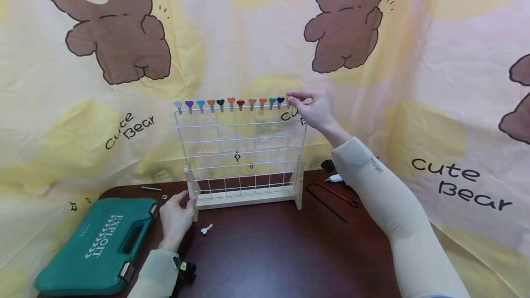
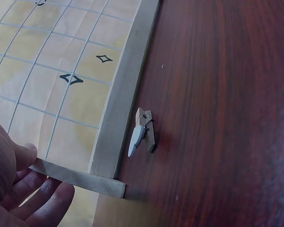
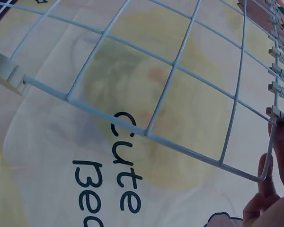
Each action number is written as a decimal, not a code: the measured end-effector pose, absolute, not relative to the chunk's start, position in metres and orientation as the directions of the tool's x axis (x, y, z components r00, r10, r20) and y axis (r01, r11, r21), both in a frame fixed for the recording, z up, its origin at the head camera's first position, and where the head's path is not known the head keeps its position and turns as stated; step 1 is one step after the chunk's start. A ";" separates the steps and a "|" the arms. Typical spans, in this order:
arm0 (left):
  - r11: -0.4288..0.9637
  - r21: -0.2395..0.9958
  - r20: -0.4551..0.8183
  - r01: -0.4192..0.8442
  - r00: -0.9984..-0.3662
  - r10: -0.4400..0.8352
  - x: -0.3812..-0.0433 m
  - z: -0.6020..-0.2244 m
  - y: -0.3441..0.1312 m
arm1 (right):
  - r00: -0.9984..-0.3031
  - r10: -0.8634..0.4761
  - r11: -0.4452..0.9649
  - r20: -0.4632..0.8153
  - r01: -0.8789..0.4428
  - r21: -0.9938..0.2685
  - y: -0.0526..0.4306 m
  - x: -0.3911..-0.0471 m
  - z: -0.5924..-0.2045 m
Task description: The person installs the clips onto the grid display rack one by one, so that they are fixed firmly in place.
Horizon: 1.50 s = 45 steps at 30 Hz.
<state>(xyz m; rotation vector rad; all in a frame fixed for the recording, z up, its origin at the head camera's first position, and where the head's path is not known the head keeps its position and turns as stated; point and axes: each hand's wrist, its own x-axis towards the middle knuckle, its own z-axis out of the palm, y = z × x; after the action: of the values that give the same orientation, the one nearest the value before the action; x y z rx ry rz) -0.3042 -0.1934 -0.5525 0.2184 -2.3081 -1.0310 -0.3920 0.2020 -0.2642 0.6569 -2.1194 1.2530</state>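
A white wire grid [image 1: 244, 141] stands upright in a pale wooden base [image 1: 248, 200]. Along its top wire sits a row of small wooden clothespins with coloured hearts, among them a dark green one [image 1: 221, 103]. At the top right corner my right hand [image 1: 316, 109] pinches another clothespin [image 3: 275, 112] at the wire; its heart is mostly hidden by the fingers. My left hand [image 1: 177, 217] grips the base's left upright between thumb and fingers, seen close in the left wrist view. On the table near that end lies a loose clothespin [image 2: 149, 135] with a whitish heart.
A green tool case [image 1: 95, 247] lies at the left, near a metal rod [image 1: 151, 188] and a small ring [image 1: 164, 197]. Right of the base are a black rod [image 1: 327, 203], a red tool [image 1: 337, 192] and a white-tipped item [image 1: 334, 178]. A bear-print curtain [image 1: 256, 36] hangs behind.
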 end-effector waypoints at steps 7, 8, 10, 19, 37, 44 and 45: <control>0.683 0.726 0.450 0.082 -0.807 -0.381 -0.305 -0.555 -0.194 | -0.520 0.150 0.421 0.841 -0.736 -0.530 0.191 -0.374 -0.289; 0.684 0.725 0.451 0.084 -0.808 -0.379 -0.305 -0.555 -0.195 | -0.477 0.181 0.417 0.860 -0.755 -0.507 0.186 -0.369 -0.294; 0.683 0.725 0.450 0.087 -0.811 -0.374 -0.305 -0.555 -0.195 | -0.414 0.200 0.389 0.888 -0.798 -0.460 0.175 -0.360 -0.307; 0.693 0.715 0.461 0.098 -0.810 -0.362 -0.306 -0.554 -0.197 | -0.435 -0.347 0.181 0.830 -0.900 -0.396 0.099 -0.337 -0.408; 0.695 0.704 0.505 0.148 -0.792 -0.343 -0.306 -0.553 -0.197 | -0.431 -0.902 0.431 0.015 -0.901 0.052 -0.024 -0.328 -0.543; 0.696 0.705 0.504 0.140 -0.789 -0.352 -0.306 -0.553 -0.197 | -0.417 -0.909 0.417 0.022 -0.909 -0.005 0.003 -0.324 -0.540; 0.693 0.707 0.501 0.137 -0.789 -0.355 -0.306 -0.553 -0.197 | -0.402 -0.915 0.402 0.041 -0.916 -0.010 0.010 -0.326 -0.537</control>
<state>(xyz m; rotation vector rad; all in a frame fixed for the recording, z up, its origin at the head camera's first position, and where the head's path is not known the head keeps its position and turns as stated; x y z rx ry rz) -0.3058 -0.1966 -0.5526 0.1659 -2.2706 -1.0164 -0.3260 0.0100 -0.5372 1.7019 -2.6053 0.0479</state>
